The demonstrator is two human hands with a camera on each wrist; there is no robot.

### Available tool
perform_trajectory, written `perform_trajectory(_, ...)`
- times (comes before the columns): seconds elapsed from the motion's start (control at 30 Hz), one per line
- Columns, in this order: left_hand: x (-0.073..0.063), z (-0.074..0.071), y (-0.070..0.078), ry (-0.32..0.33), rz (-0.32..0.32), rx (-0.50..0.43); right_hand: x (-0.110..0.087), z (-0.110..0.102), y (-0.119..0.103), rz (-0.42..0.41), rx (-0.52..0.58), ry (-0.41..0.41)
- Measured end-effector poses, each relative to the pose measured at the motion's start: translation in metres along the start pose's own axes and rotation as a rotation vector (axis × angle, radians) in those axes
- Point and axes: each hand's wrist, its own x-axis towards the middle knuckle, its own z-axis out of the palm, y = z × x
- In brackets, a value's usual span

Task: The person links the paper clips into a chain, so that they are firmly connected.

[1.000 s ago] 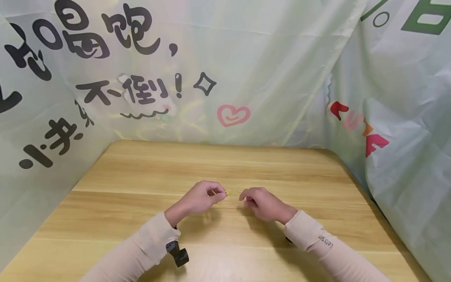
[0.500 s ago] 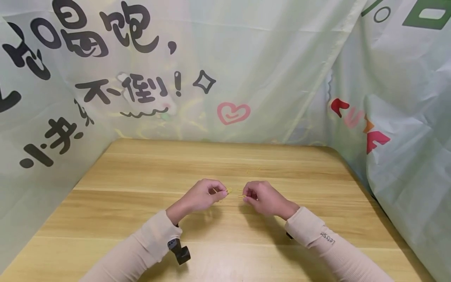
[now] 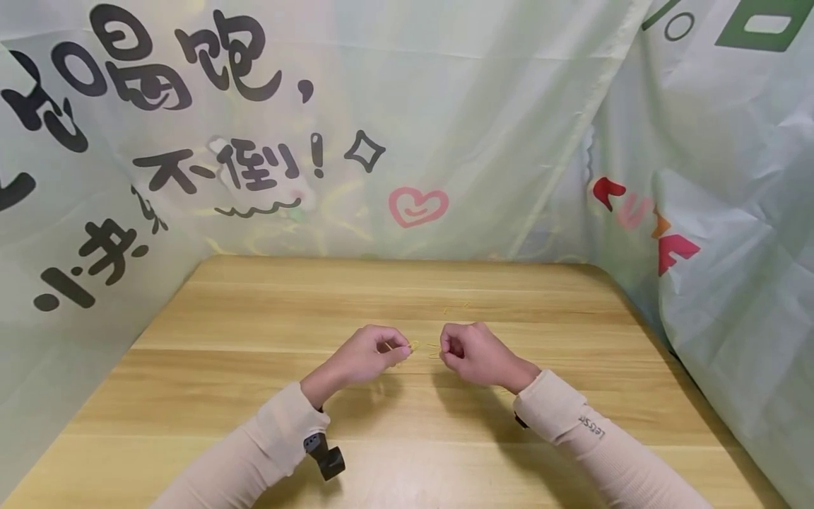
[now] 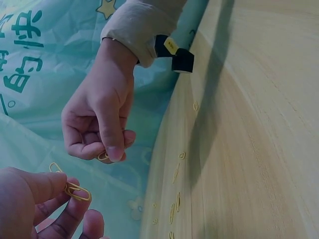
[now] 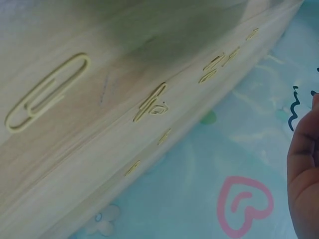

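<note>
Yellow paper clips are in both hands. My left hand (image 3: 362,355) pinches a paper clip (image 4: 78,191) between thumb and finger; a second clip (image 4: 55,167) shows behind it, and whether they are linked is hard to tell. A short gap away, my right hand (image 3: 478,357) has its fingertips pinched on another paper clip (image 4: 102,157), mostly hidden by the thumb. In the right wrist view only part of the right hand (image 5: 303,174) appears at the edge. Both hands are held above the wooden table (image 3: 254,396).
Several loose paper clips lie on the table, among them a large-looking near clip (image 5: 47,93) and a small cluster (image 5: 151,103). Printed cloth (image 3: 496,141) hangs behind the table and along both sides. A black wrist camera (image 3: 326,456) hangs under the left sleeve.
The right hand has risen slightly and moved a little away from the left, its fingers curling in more around the clip. The left hand stays almost still.
</note>
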Motion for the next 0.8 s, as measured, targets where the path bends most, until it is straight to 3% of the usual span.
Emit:
perform_trajectory(0.27, -0.0001, 0.0000, -0.0005, 0.002, 0.003, 0.002, 0.0011, -0.0005, -0.0019, 0.031, 0.011, 0.001)
perform_trajectory(0.8, -0.0007, 0.0002, -0.0009, 0.005, 0.011, 0.002, 0.0017, -0.0004, -0.0011, -0.024, 0.005, 0.079)
